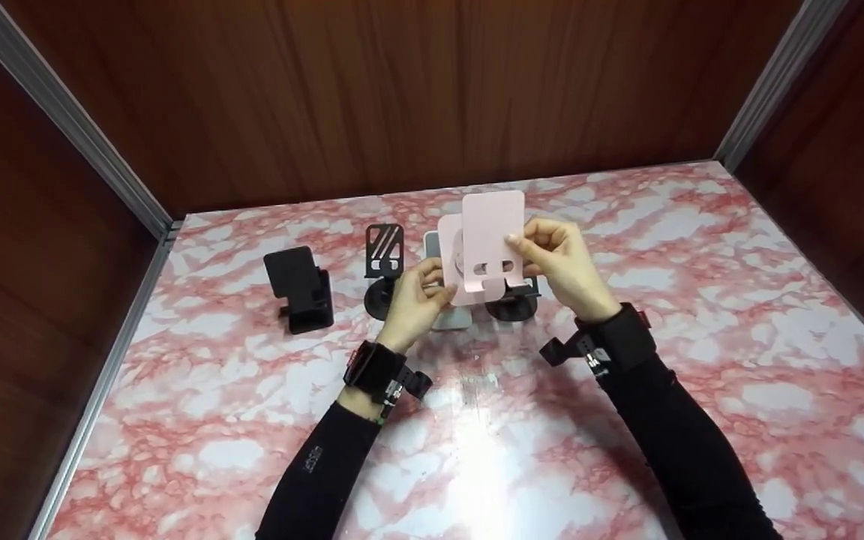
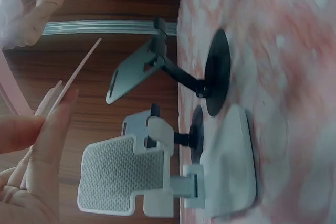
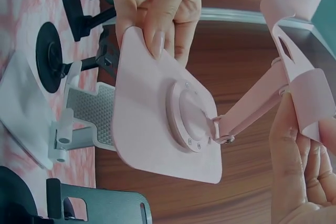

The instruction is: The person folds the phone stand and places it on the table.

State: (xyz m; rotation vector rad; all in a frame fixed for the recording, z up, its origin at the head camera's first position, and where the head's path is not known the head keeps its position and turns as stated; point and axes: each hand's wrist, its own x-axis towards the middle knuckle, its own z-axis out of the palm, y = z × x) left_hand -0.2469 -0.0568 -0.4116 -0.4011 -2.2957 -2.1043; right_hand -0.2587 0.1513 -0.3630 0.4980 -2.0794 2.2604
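A pink phone stand (image 1: 493, 229) is held up above the table between both hands. My left hand (image 1: 415, 304) pinches an edge of its flat, rounded base plate (image 3: 149, 124) between thumb and fingers. On the other side, my right hand (image 1: 561, 259) grips the edge of the upper holder plate (image 3: 315, 100), which has cut-outs and curled lips. A hinged pink arm (image 3: 252, 100) joins the holder to a round disc on the base plate. In the left wrist view the plate held by my left hand (image 2: 34, 166) appears edge-on.
Behind the hands stand a white phone stand (image 2: 226, 169) with a textured pad and a black one (image 1: 513, 309), both partly hidden. Farther left are a slotted black stand (image 1: 385, 255) and a solid black stand (image 1: 293, 281). Wooden panels (image 1: 432, 97) enclose the marbled table (image 1: 252, 450).
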